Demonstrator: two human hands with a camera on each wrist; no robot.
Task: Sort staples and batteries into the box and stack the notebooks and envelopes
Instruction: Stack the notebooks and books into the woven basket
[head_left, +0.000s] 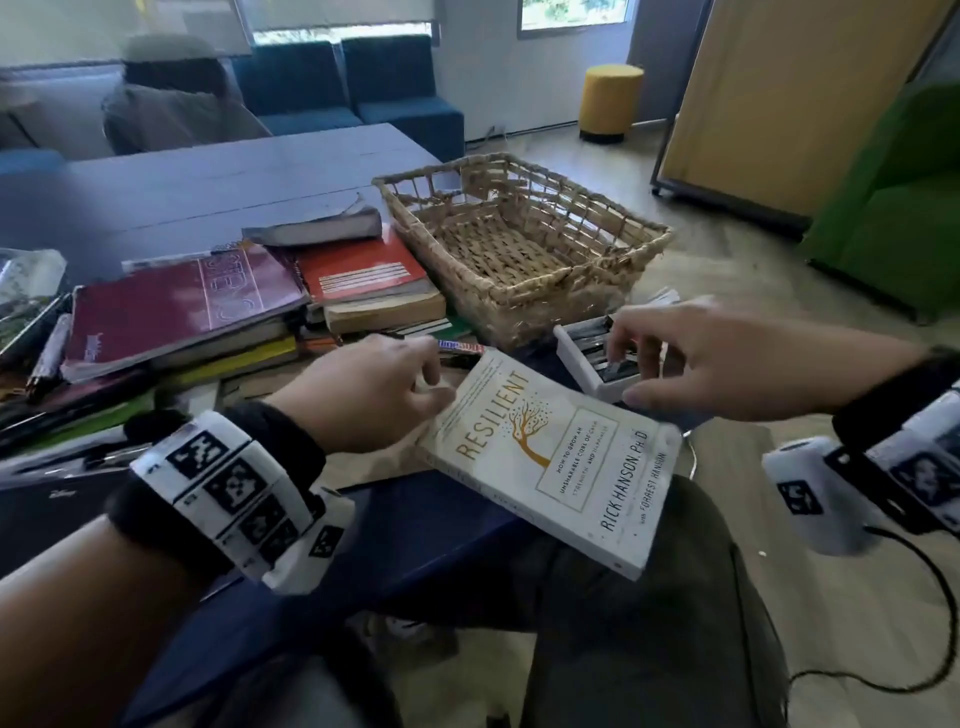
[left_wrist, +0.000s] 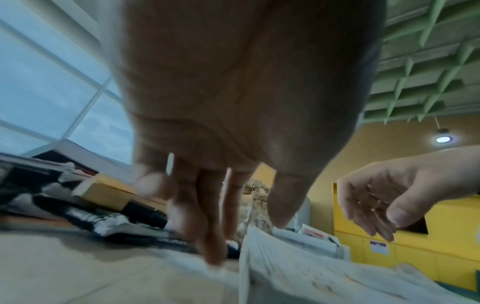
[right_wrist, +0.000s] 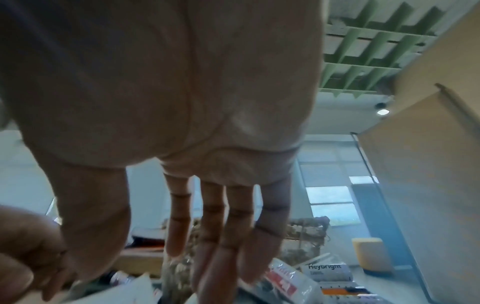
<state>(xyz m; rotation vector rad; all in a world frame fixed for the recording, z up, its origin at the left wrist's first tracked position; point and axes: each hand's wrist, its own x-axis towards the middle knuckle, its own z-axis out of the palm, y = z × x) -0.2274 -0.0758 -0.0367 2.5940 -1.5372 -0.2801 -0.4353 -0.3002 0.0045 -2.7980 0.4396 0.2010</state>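
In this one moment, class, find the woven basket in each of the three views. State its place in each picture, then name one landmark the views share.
Head: the woven basket stands on the table, upper centre, beyond both hands.
Left wrist: a blurred sliver shows between the fingers and thumb, centre.
Right wrist: it shows behind the fingers, right of centre.
Shared landmark: the white book, at bottom right in the left wrist view.

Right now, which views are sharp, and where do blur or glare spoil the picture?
Head view: mostly sharp, the book title reads clearly, edges bend from the wide lens. Left wrist view: left hand fills the frame, its fingers smeared by motion. Right wrist view: right hand dim and soft against bright windows.
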